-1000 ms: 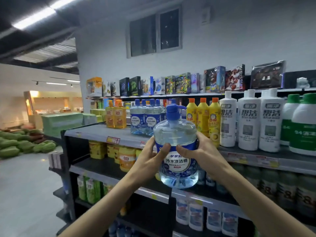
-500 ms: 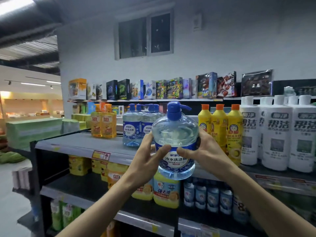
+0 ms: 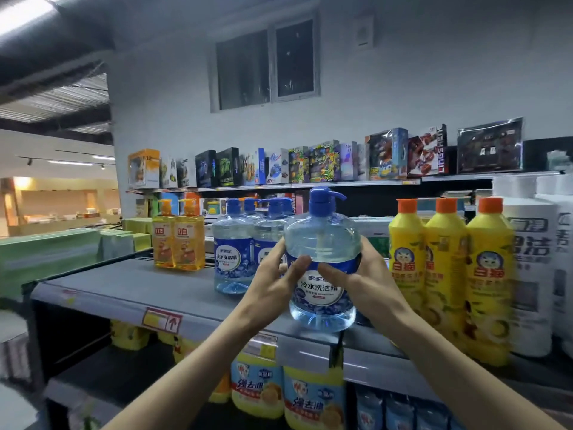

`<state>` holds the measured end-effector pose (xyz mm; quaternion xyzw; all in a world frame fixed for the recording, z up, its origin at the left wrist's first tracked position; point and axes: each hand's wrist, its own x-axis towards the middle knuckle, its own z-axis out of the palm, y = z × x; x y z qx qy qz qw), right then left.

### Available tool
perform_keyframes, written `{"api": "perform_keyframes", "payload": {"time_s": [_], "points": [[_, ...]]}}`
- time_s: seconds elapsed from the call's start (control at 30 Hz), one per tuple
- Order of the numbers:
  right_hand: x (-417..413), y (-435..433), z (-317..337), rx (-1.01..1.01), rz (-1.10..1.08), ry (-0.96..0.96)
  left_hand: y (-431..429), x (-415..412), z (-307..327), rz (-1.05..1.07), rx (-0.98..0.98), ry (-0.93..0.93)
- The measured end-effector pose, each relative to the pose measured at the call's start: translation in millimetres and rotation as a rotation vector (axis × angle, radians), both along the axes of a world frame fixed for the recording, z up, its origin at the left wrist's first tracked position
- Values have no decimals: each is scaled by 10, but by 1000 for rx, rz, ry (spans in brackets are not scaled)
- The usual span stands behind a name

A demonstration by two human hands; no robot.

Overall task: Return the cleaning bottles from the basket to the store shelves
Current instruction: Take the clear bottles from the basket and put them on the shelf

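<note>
A clear blue pump bottle (image 3: 322, 243) with a blue label is held upright between both hands, its base at the front edge of the grey top shelf (image 3: 124, 283). My left hand (image 3: 276, 280) grips its left side, thumb across the label. My right hand (image 3: 369, 274) grips the right side. Matching blue pump bottles (image 3: 232, 256) stand on the shelf just behind and to the left. The basket is out of view.
Two orange pump bottles (image 3: 179, 237) stand at the shelf's back left. Yellow bottles with orange caps (image 3: 446, 262) and tall white bottles (image 3: 533, 274) fill the right side. Yellow and blue bottles (image 3: 288, 395) sit on the lower shelf. Boxed toys (image 3: 310, 162) line a far shelf.
The bottle in both hands has come nearer to the top shelf, down to its front edge beside the matching bottles. The view has moved closer to the shelf.
</note>
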<state>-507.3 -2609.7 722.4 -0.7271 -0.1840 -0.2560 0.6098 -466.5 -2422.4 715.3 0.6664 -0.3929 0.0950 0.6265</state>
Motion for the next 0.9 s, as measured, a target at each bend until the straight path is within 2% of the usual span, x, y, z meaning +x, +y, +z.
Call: {"api": "perform_keyframes", "payload": {"time_s": [0.2, 0.47, 0.63, 0.8, 0.9], "points": [[325, 59, -132, 47, -57, 81, 13, 376, -79, -60, 2, 53], [525, 80, -27, 32, -116, 150, -20, 726, -79, 32, 52, 40], [477, 121, -39, -63, -251, 140, 54, 812, -154, 24, 113, 33], [330, 203, -123, -223, -448, 198, 292, 838, -358, 276, 334, -261], [320, 268, -234, -302, -514, 235, 347, 834, -400, 341, 382, -275]]}}
